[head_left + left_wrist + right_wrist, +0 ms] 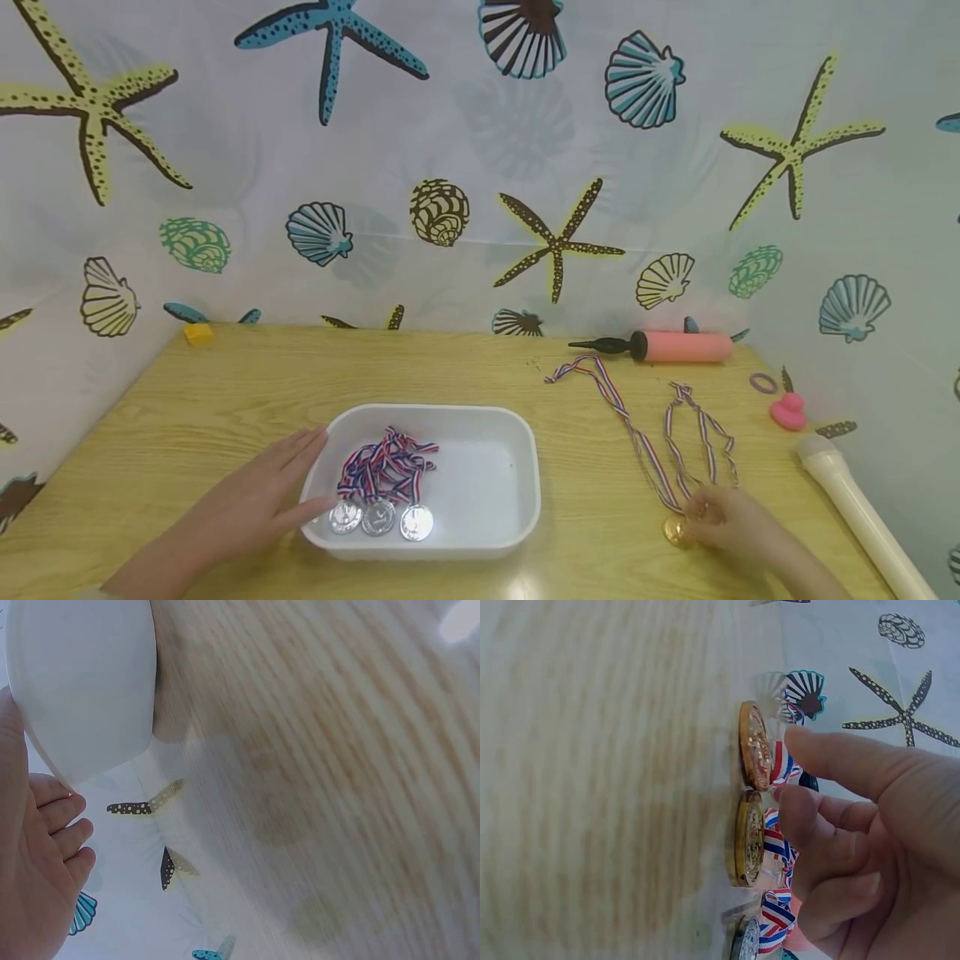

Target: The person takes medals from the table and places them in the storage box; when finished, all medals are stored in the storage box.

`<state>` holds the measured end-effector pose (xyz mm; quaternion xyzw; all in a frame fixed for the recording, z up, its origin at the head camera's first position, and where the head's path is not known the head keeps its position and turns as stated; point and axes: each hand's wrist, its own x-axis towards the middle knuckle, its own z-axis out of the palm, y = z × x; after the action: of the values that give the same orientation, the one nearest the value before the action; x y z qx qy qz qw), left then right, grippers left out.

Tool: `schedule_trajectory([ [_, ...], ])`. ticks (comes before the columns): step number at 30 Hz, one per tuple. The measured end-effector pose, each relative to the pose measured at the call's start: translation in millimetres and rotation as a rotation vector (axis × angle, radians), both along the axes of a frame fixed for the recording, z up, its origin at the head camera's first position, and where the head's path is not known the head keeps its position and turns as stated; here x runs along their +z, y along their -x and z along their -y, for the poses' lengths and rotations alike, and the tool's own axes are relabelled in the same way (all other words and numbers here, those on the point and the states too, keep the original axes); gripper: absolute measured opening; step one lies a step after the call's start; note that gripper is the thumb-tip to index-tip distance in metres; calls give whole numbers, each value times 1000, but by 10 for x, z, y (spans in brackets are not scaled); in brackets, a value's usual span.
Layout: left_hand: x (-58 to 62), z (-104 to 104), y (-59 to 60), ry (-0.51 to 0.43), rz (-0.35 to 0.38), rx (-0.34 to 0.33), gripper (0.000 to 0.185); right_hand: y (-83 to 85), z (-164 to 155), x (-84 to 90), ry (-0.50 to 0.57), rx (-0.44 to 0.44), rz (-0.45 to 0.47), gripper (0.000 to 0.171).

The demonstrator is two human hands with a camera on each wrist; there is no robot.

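So from my remote seat: my left hand lies flat in the lower left of the head view, fingers straight and loosely spread, fingertips pressed against the left wall of the white rectangular plastic tub. My guess is that it's there to stop the tub from sliding on the light wooden bench. The left wrist view backs this up: open palm, tub wall right next to it.

Inside the tub, near the front edge, three silver medals sit in a row with their red-white-blue striped ribbons bunched up behind them.

My right hand is in the lower right of the head view, down on the gold medals. In the right wrist view the fingers are curled, tips touching the ribbon side of two gold discs that lie next to each other on the bench. Looks like a pinch forming, though I can't tell if a disc is actually gripped. A silver-looking one peeks in at the bottom of that frame. Their long striped ribbons trail away up the bench, towards the pink foam-grip hand pump at the back edge, well apart from the tub.

Off to the right edge: a small pink rubber duck and a cream plastic tube.
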<state>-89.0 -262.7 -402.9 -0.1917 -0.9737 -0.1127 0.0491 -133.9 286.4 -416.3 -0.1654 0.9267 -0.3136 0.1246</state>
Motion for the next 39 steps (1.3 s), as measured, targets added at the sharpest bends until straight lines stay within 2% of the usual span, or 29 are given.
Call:
schedule_trajectory([
  [6,-1,3,8,-3,1,-4,77,-35,69,-16,-83,-49,-39,25],
  [12,-1,10,4,-2,-5,-6,77,-17,107,-52,-128,-37,-36,26],
  [18,11,6,-3,-2,-2,0,77,10,118,-68,-125,-4,-56,26],
  [25,11,5,-2,-1,14,6,77,-16,196,-58,-147,-63,-37,32],
  [28,5,13,2,-1,4,-1,76,4,200,-61,-149,-63,-22,31],
  [32,11,10,-2,-2,3,0,76,37,176,-61,-105,-26,26,29],
  [39,20,-5,-5,-4,12,5,77,78,97,-39,97,92,126,21],
])
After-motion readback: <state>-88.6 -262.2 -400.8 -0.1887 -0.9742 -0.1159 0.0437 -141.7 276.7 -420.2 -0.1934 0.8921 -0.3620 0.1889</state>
